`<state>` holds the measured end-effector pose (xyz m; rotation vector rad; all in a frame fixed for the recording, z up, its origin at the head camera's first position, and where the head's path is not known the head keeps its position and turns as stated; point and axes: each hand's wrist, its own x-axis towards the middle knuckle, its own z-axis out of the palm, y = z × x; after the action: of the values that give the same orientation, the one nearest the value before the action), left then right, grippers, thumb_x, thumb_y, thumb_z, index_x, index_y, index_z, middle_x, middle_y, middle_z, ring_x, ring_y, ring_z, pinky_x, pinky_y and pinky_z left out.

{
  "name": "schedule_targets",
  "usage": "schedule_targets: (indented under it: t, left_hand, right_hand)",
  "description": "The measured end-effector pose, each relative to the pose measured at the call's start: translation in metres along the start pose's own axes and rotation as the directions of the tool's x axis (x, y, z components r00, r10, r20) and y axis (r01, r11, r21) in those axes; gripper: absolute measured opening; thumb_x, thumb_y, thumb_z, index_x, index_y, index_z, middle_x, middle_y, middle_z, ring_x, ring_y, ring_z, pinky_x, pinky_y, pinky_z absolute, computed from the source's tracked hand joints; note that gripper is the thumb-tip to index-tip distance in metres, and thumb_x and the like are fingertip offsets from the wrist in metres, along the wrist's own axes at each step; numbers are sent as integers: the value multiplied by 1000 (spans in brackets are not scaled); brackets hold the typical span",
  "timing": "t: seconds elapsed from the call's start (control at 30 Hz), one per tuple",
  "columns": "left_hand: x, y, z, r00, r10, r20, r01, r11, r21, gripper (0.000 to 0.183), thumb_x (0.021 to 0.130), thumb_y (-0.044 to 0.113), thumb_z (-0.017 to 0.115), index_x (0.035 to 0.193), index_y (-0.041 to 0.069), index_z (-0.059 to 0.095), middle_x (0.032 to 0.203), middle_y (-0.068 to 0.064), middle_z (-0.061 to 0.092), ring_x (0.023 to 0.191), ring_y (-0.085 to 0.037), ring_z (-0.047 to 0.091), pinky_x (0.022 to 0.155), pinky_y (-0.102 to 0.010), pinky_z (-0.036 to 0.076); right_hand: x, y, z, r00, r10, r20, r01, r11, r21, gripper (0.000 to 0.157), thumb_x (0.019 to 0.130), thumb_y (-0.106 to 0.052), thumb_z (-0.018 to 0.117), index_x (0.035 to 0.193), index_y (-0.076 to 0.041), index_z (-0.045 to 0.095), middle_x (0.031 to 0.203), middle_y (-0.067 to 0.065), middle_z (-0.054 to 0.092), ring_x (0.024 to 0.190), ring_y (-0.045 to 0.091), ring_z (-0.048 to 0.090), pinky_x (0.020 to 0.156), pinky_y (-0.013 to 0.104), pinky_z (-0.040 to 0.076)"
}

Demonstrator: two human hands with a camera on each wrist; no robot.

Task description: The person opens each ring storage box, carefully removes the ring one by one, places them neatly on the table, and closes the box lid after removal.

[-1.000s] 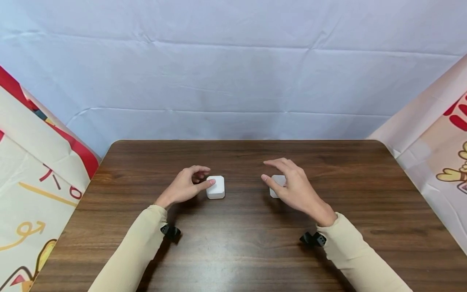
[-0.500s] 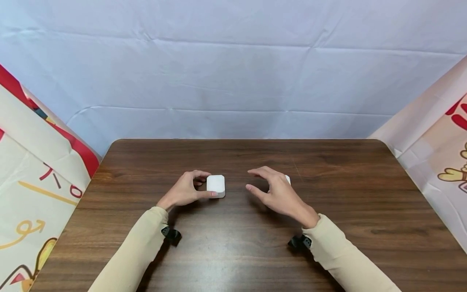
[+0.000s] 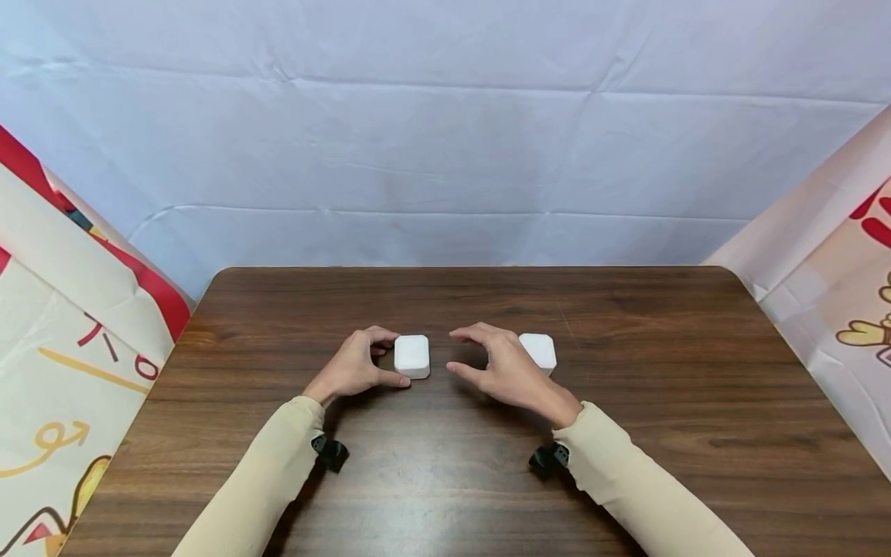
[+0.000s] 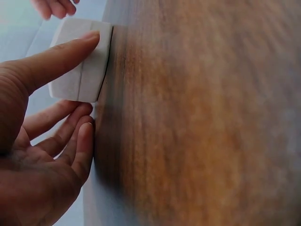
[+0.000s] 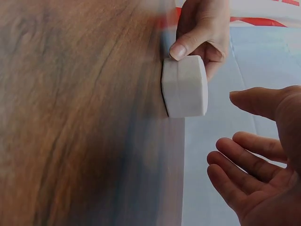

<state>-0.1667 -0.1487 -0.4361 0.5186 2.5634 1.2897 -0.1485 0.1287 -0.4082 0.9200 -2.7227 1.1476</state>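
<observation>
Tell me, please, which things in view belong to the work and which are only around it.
Belonging:
left hand
right hand
square white block with cut corners, between the hands
probably the second square white block, partly behind the right hand

Only around:
brown wood-grain table
pale cloth backdrop
printed side cloth

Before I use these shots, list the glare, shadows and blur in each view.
Head view: pale glare on the table, dark shadow beside the left sleeve; left wrist view: table blurred toward the right, white block crisper; right wrist view: table grain soft, dark shadow low down.
</observation>
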Motion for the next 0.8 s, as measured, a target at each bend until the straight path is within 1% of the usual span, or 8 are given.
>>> schedule_targets:
  t: [0.13, 0.3, 0.4, 0.6, 0.8]
  left_hand:
    - [1, 0, 0, 1000, 1, -10, -1, 1000, 10, 62, 73, 18, 94, 126, 1, 67, 118, -8, 63, 110, -27, 60, 96, -44, 51]
    - [3, 0, 2, 1000, -7, -19, 7, 1000, 18, 61, 71, 17, 95, 123, 1, 69, 114, -8, 63, 106, -26, 60, 93, -43, 51]
    - [3, 0, 2, 1000, -16, -21, 16, 1000, 24, 61, 70, 17, 96, 123, 1, 69, 113, -9, 62, 103, -26, 60, 91, -43, 51]
    - [4, 1, 2, 999, -11, -35, 13, 999, 44, 62, 67, 17, 97, 120, -1, 70, 109, -9, 62, 100, -25, 59, 89, -42, 52]
    - [5, 2, 3, 999, -13, -42, 16, 998, 67, 64, 65, 17, 98, 119, -3, 71, 106, -9, 61, 96, -24, 58, 87, -40, 51]
  right_hand:
    - [4, 0, 5, 999, 21, 39, -21, 1000, 7, 45, 92, -27, 78, 131, -6, 66, 125, 6, 67, 114, 26, 63, 93, 48, 52]
    - [9, 2, 11, 996, 46, 81, -48, 998, 31, 49, 92, -26, 78, 133, -3, 64, 127, 10, 65, 116, 28, 62, 94, 48, 51]
    - [12, 2, 15, 994, 51, 92, -55, 998, 38, 51, 91, -26, 80, 133, -3, 64, 127, 12, 65, 116, 28, 62, 94, 48, 51]
    - [18, 5, 21, 990, 70, 123, -77, 996, 50, 56, 87, -27, 83, 133, -4, 63, 123, 11, 65, 112, 28, 62, 92, 46, 52]
    - [22, 9, 24, 983, 86, 161, -99, 992, 80, 65, 83, -29, 87, 136, -5, 61, 123, 9, 64, 112, 25, 61, 96, 41, 50]
